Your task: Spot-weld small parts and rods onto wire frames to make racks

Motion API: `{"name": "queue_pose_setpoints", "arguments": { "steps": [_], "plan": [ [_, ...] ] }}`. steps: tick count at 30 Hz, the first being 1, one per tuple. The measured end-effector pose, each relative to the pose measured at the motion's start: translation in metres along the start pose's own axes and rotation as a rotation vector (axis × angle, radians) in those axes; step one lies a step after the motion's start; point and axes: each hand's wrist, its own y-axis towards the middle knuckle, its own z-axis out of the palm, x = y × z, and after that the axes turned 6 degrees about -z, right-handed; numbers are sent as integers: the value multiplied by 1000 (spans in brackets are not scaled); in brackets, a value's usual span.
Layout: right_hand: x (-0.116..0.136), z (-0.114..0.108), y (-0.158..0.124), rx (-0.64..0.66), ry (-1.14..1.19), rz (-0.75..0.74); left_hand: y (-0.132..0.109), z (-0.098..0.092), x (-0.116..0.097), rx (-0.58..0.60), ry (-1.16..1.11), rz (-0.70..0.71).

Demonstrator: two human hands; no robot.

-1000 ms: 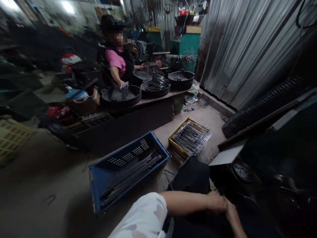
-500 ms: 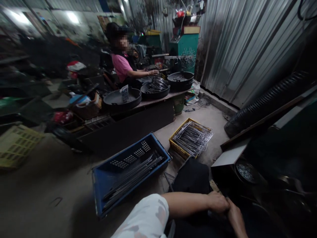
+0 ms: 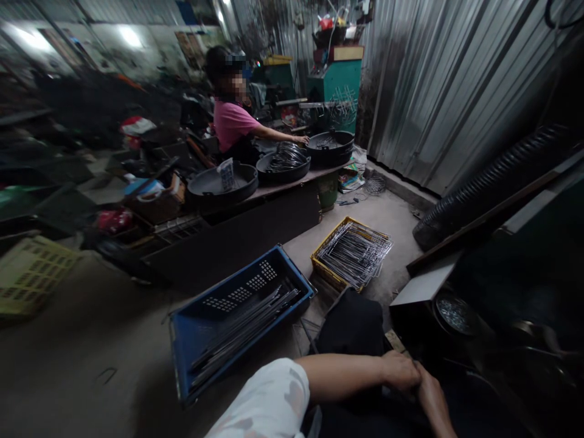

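Observation:
My left hand and my right hand meet low at the right of the head view, over my dark clothing. The fingers of both look curled in, and the hands touch. What they hold, if anything, is hidden in shadow. To their right, a round bowl of small shiny metal pieces sits in a dark box-like stand. Ahead of my knee, a yellow crate is piled with bent metal wire frames. Left of my knee, a blue crate holds long dark metal rods.
Across from me, a person in a pink shirt sits behind a low bench bearing black round pans. A ribbed black duct leans at the right by the corrugated wall. A pale yellow crate stands far left.
The other person's arm has reached farther right, from the middle pan toward the right-hand pan. My hands stay together in nearly the same place.

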Motion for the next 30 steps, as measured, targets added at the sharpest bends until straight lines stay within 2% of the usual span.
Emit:
{"name": "queue_pose_setpoints", "arguments": {
  "steps": [6,15,24,30],
  "plan": [
    [-7,4,4,7,-3,23,0,-5,-1,15,23,15],
    [-15,10,10,-25,40,-46,-5,-5,-1,-10,44,12],
    [-5,6,5,-34,47,-77,-4,-7,-2,17,78,20],
    [-2,4,5,-3,28,-25,-3,-6,-1,10,61,20]
  ]
}}
